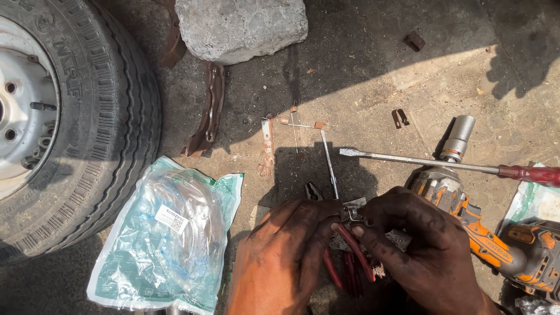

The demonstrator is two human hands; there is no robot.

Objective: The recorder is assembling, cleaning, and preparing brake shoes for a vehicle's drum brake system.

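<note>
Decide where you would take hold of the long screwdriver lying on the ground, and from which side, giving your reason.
Take the long screwdriver by its red handle at the picture's right edge, coming from above. The thick handle suits a grip better than the thin shaft, and the shaft's right part crosses over the orange power tool, so that end probably sits raised off the ground.

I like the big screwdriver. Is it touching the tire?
Apart. The head view shows the screwdriver lying far right of the tire, with bare ground between them.
</note>
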